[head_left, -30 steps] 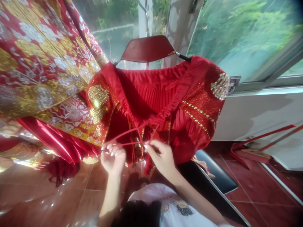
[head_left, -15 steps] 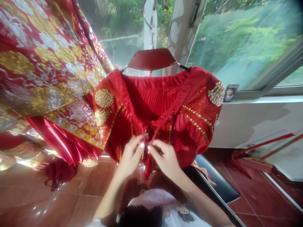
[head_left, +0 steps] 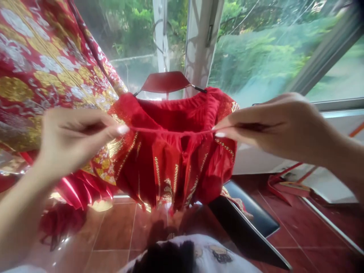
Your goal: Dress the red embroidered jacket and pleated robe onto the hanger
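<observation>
A red pleated garment with gold trim hangs from a dark red hanger in front of a window. A thin red drawstring runs taut across its gathered top. My left hand pinches the string's left end between thumb and fingers. My right hand pinches its right end. Both hands are raised and spread wide apart, level with the waistband.
A red and gold brocade garment hangs at the left, touching the red one. Below is a red tiled floor. A dark padded seat stands low at the right. Red straps lie by the white wall.
My hands were close together at the knot low on the garment. They have moved up and far apart, drawing the string tight. The view has tilted upward.
</observation>
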`<act>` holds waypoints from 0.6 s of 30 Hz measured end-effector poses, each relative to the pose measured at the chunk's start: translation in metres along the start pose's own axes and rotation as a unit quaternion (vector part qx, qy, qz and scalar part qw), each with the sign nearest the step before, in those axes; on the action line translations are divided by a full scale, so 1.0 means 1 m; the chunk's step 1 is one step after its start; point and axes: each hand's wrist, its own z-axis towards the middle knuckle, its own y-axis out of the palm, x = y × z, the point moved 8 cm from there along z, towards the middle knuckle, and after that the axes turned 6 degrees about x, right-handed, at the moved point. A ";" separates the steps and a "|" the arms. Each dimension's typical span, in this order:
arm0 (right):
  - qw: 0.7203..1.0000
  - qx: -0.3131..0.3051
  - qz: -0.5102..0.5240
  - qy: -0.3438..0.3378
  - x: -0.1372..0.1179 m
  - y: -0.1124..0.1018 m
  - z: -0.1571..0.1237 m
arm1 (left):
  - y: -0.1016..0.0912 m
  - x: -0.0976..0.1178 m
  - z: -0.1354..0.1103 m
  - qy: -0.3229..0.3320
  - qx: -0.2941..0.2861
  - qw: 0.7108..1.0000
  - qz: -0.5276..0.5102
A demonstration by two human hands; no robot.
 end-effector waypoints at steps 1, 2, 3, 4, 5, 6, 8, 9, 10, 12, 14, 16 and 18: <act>1.000 -0.013 -0.018 0.004 0.010 -0.004 0.001 | -0.009 -0.014 0.000 -0.029 0.014 0.999 0.027; 0.999 -0.034 -0.036 0.012 0.023 -0.005 0.000 | -0.017 -0.030 -0.002 -0.063 0.024 0.996 0.050; 0.997 -0.044 -0.050 0.032 0.040 -0.006 -0.002 | -0.023 -0.047 -0.005 -0.091 0.029 0.993 0.070; 0.996 -0.022 -0.057 0.065 0.059 -0.010 -0.004 | -0.026 -0.063 -0.008 -0.109 0.028 0.990 0.084; 0.994 -0.004 -0.059 0.096 0.075 -0.013 -0.006 | -0.027 -0.076 -0.011 -0.115 0.024 0.989 0.093; 0.992 0.002 -0.055 0.115 0.087 -0.012 -0.007 | -0.028 -0.085 -0.013 -0.115 0.018 0.988 0.098; 0.993 0.002 -0.037 0.110 0.095 -0.009 -0.005 | -0.029 -0.096 -0.013 -0.114 0.018 0.988 0.107; 0.995 -0.002 -0.030 0.094 0.092 -0.007 -0.002 | -0.030 -0.099 -0.011 -0.116 0.021 0.987 0.111; 0.997 -0.008 -0.030 0.076 0.087 -0.006 0.001 | -0.030 -0.100 -0.010 -0.117 0.026 0.986 0.112; 0.997 -0.021 -0.061 0.047 0.078 -0.002 0.007 | -0.030 -0.099 -0.008 -0.107 0.034 0.987 0.111; 0.991 -0.040 -0.126 0.025 0.073 0.005 0.011 | -0.023 -0.100 -0.008 -0.084 0.032 0.988 0.128; 0.978 -0.060 -0.197 -0.011 0.071 0.019 0.011 | -0.006 -0.102 -0.011 -0.062 0.009 0.981 0.184; 0.960 -0.072 -0.261 -0.073 0.066 0.038 0.007 | 0.015 -0.101 -0.015 -0.043 -0.004 0.966 0.255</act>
